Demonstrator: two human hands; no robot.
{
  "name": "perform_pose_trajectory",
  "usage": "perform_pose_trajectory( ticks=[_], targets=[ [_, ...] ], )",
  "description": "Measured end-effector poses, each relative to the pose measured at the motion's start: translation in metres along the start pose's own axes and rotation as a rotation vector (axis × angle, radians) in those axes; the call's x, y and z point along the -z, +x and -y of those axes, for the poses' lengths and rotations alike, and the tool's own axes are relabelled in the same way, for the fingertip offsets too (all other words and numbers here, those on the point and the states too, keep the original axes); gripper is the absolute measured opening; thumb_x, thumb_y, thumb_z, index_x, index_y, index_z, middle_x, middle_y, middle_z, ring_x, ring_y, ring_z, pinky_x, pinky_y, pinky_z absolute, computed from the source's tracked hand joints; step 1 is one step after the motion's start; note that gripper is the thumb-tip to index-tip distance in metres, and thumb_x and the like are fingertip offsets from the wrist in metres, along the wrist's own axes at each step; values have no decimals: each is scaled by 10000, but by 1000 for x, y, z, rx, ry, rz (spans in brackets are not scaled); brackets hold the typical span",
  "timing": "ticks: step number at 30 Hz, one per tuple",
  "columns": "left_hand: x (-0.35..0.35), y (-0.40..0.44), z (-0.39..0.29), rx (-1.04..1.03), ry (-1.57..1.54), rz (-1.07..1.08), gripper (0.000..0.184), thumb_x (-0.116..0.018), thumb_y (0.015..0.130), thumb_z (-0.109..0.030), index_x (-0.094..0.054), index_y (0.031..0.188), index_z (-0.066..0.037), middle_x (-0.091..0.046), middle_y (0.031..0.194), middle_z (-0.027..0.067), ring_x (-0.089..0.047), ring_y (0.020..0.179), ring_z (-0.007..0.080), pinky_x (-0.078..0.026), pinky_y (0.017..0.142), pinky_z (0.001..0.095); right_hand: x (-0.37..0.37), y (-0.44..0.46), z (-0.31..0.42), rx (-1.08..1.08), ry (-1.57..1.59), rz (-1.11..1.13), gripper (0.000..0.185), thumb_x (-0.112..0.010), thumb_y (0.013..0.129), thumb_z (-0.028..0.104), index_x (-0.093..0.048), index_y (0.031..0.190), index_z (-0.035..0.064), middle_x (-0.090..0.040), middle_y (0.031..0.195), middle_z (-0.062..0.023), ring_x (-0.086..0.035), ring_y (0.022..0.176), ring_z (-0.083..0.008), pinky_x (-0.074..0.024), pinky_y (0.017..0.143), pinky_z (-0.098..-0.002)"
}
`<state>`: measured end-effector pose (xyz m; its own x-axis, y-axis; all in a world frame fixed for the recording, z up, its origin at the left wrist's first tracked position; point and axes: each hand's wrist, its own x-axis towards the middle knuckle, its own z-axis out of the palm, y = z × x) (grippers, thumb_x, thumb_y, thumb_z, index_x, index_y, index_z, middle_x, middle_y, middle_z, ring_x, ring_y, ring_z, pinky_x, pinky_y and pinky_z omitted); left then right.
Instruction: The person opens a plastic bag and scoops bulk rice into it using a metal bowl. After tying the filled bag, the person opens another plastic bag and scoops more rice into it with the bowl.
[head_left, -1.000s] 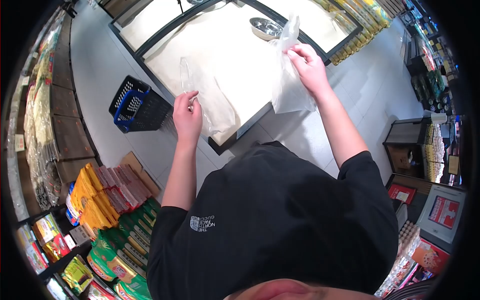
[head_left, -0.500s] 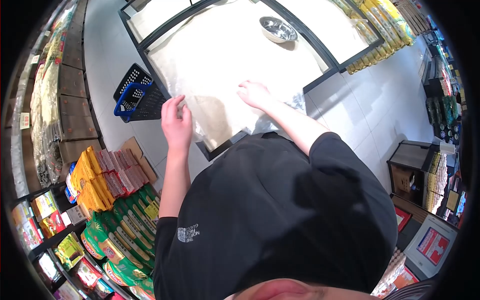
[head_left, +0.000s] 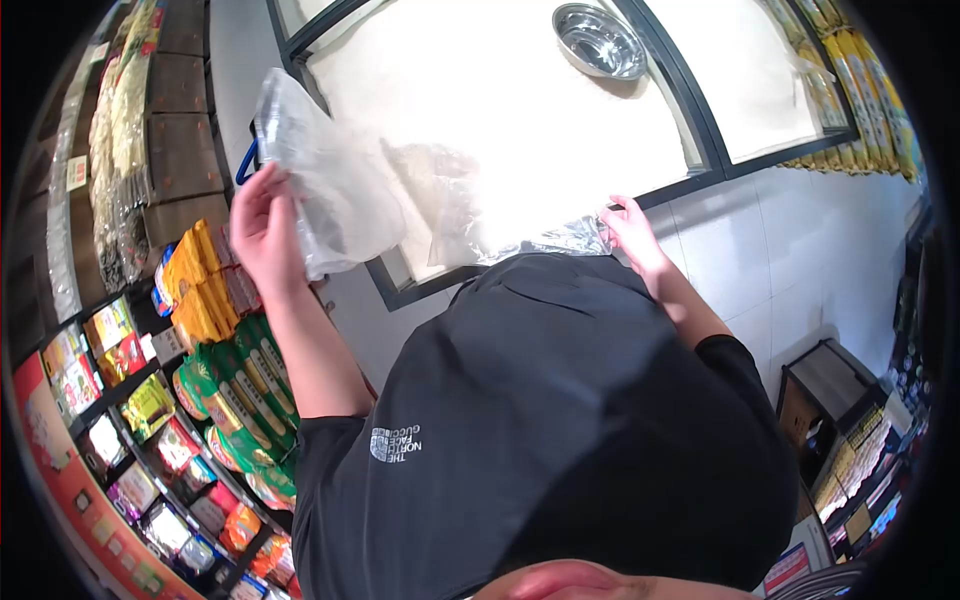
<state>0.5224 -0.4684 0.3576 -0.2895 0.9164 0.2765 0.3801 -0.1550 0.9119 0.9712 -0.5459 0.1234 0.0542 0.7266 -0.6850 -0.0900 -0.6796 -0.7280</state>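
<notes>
My left hand (head_left: 265, 225) is closed on the edge of a clear plastic sheet (head_left: 345, 180), lifted at the left side of a black-framed bin. Over at the bin's near right corner, my right hand (head_left: 632, 238) pinches crinkled clear plastic film (head_left: 570, 237). Whether both pieces belong to one sheet, I cannot tell. White contents (head_left: 480, 100) fill the bin, too bright to make out their kind. On them, toward the far right, rests a shiny metal bowl (head_left: 600, 42).
The bin's black frame (head_left: 400, 298) runs close in front of my body. Green bags (head_left: 240, 395) and yellow packs (head_left: 200, 285) are stacked at the left. A blue basket handle (head_left: 246, 162) shows behind the plastic. Yellow packages (head_left: 865, 90) stand far right.
My hands have moved apart, the left outward with plastic raised in it, the right toward the bin's near right corner. Both have closed on plastic. The view has shifted, and the basket is now mostly covered.
</notes>
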Motion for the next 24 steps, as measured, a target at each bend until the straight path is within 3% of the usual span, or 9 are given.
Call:
perform_pose_trajectory(
  ticks=[2, 6, 9, 13, 17, 18, 22, 24],
  targets=[
    [18, 6, -14, 1, -43, -66, 364, -613, 967, 62, -607, 1327, 4, -715, 1157, 111, -686, 988, 141, -585, 836, 275, 4, 19, -6, -22, 39, 93, 594, -704, 956, 200, -454, 1439, -41, -619, 920, -33, -577, 686, -65, -426, 549, -204],
    [54, 14, -18, -21, -342, -161, 322, -642, 969, 11, -605, 1284, -40, -706, 1168, 123, -693, 1014, 202, -595, 855, 343, 9, 33, 16, -85, 160, 241, 514, -677, 938, 123, -502, 1399, -22, -599, 835, 7, -511, 598, -30, -359, 472, -188],
    [79, 5, -15, 22, -552, -115, 308, -642, 956, 22, -623, 1250, -68, -707, 1151, 109, -682, 1028, 181, -588, 880, 327, 9, 32, 34, -39, 122, 244, 493, -640, 941, 84, -504, 1407, 1, -574, 806, 24, -476, 561, -30, -338, 446, -197],
    [112, -4, -5, 60, -639, 96, 259, -586, 946, 68, -606, 1138, -103, -683, 1163, 92, -684, 1036, 222, -603, 879, 388, 4, 31, 42, 49, 133, 255, 512, -599, 940, 49, -478, 1437, 25, -532, 767, 35, -450, 535, -34, -326, 438, -194],
    [111, -9, 9, 126, -729, 9, 271, -584, 922, 83, -592, 1102, -119, -673, 1154, 97, -687, 1024, 230, -612, 870, 396, -4, 27, 49, 78, 149, 257, 544, -567, 942, 39, -440, 1470, 28, -508, 752, 32, -438, 520, -38, -326, 440, -196],
    [112, -6, 14, 129, -737, 102, 281, -588, 907, 94, -586, 1091, -118, -680, 1125, 96, -687, 1018, 224, -613, 869, 388, -5, 25, 51, 81, 155, 256, 550, -560, 943, 39, -431, 1478, 29, -505, 749, 31, -435, 517, -39, -326, 441, -197],
    [115, -9, 49, 119, -728, 74, 241, -589, 910, 103, -592, 1071, -75, -697, 1079, 108, -683, 1000, 215, -605, 860, 352, -11, 18, 60, 127, 112, 224, 537, -529, 944, 26, -447, 1475, 28, -497, 741, 29, -433, 515, -43, -331, 453, -198],
    [114, -9, 57, 144, -619, -38, 218, -581, 919, 109, -608, 1059, -56, -699, 1087, 110, -687, 969, 210, -598, 861, 343, -14, 9, 69, 159, 116, 198, 531, -516, 945, 19, -457, 1473, 29, -494, 738, 28, -436, 522, -44, -338, 463, -199]
  ],
)
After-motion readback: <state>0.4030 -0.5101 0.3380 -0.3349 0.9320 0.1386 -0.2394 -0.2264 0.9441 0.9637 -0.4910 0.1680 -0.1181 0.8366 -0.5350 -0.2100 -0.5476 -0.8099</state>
